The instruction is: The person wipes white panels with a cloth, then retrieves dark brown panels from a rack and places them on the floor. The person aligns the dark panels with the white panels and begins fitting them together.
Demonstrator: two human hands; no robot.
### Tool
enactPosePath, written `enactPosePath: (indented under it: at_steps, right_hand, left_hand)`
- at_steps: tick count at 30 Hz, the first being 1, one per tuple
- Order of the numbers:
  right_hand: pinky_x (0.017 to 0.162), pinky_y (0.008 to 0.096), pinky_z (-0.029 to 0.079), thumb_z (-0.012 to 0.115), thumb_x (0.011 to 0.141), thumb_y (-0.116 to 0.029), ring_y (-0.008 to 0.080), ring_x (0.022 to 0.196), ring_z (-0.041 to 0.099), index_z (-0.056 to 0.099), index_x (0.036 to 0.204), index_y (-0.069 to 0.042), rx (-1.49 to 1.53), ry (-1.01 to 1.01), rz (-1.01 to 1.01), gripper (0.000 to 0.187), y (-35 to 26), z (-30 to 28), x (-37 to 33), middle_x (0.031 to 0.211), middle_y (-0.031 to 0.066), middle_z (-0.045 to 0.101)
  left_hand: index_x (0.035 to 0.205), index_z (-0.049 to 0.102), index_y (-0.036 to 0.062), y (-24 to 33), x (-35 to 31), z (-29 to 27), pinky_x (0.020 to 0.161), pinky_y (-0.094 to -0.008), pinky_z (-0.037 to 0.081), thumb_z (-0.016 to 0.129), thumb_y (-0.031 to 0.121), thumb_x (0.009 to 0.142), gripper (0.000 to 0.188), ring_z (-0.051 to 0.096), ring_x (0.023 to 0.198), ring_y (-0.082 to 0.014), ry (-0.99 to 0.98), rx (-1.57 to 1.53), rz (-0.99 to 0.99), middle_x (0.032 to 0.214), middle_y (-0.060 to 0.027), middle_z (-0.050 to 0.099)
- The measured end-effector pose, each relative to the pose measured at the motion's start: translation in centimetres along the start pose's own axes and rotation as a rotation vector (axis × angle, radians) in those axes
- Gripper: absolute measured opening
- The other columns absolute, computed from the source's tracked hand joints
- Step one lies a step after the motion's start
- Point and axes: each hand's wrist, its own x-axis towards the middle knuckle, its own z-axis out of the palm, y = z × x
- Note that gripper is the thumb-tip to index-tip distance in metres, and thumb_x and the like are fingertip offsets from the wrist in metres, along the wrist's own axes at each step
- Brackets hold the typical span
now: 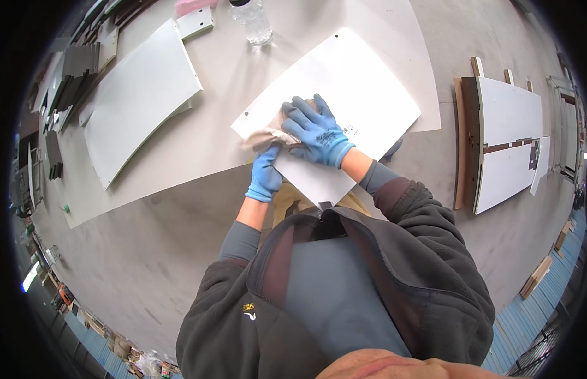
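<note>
A white rectangular panel point(363, 82) with small dark holes near its corners lies on the pale table in front of me. My right hand point(319, 134), in a blue work glove, lies over a crumpled tan cloth point(263, 136) on the panel, its fingers stretched out and somewhat apart. Part of the cloth shows between and beside those fingers. At the panel's near left edge, my left hand point(266, 175), gloved in blue too, is closed on the cloth's loose end. Its lower fingers are partly hidden. A small printed mark sits on the panel beside my right wrist.
A clear bottle point(258, 31) with a dark cap stands beyond the panel. Another white panel point(145, 95) lies on the table point(211, 148) to the left, near stacked dark strips point(79, 69). White boards point(509, 114) stand on the floor at right.
</note>
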Motion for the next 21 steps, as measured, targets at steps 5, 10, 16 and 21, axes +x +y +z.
enactPosePath:
  at_steps: [5, 10, 16, 21]
  right_hand:
    - [0.110, 0.0649, 0.036, 0.071, 0.088, -0.043, 0.0318, 0.137, 0.051, 0.070, 0.127, -0.022, -0.287, 0.280, 0.325, 0.044, 14.2, 1.8, 4.4, 0.139, 0.0063, 0.063]
    - [0.107, 0.0600, 0.034, 0.062, 0.096, -0.045, 0.0295, 0.129, 0.055, 0.062, 0.138, -0.015, -0.500, 0.458, 0.489, 0.051, 19.1, 3.1, 8.7, 0.137, 0.0084, 0.061]
    - [0.112, 0.0554, 0.037, 0.060, 0.094, -0.033, 0.0291, 0.119, 0.061, 0.067, 0.118, -0.012, 0.046, 0.309, -0.038, 0.033, -2.3, 6.0, 6.3, 0.120, 0.0103, 0.066]
    - [0.123, 0.0576, 0.030, 0.070, 0.088, -0.034, 0.0281, 0.139, 0.051, 0.063, 0.133, -0.014, -0.044, 0.242, 0.015, 0.049, 3.0, 6.1, 3.8, 0.146, 0.0084, 0.059]
  left_hand:
    - [0.147, 0.054, -0.0005, -0.6, -0.2, 0.5, 0.111, -0.0453, 0.053, 0.064, 0.019, 0.106, 0.046, 0.066, 0.126, -0.0282, 0.121, -0.122, -0.137, 0.140, -0.0131, 0.066]
    - [0.143, 0.056, 0.0001, -0.9, -0.6, -0.5, 0.108, -0.0444, 0.055, 0.066, 0.020, 0.106, 0.043, 0.068, 0.122, -0.0278, 0.134, -0.054, -0.159, 0.136, -0.0140, 0.067]
    - [0.153, 0.048, 0.0038, -1.0, -0.5, -2.2, 0.121, -0.0479, 0.042, 0.056, 0.035, 0.110, 0.053, 0.054, 0.139, -0.0283, -0.153, -0.400, -0.195, 0.152, -0.0119, 0.056]
    - [0.160, 0.041, 0.0095, -0.7, -0.4, -1.7, 0.125, -0.0499, 0.033, 0.053, 0.056, 0.108, 0.071, 0.044, 0.148, -0.0312, -0.074, -0.286, -0.101, 0.162, -0.0093, 0.047]
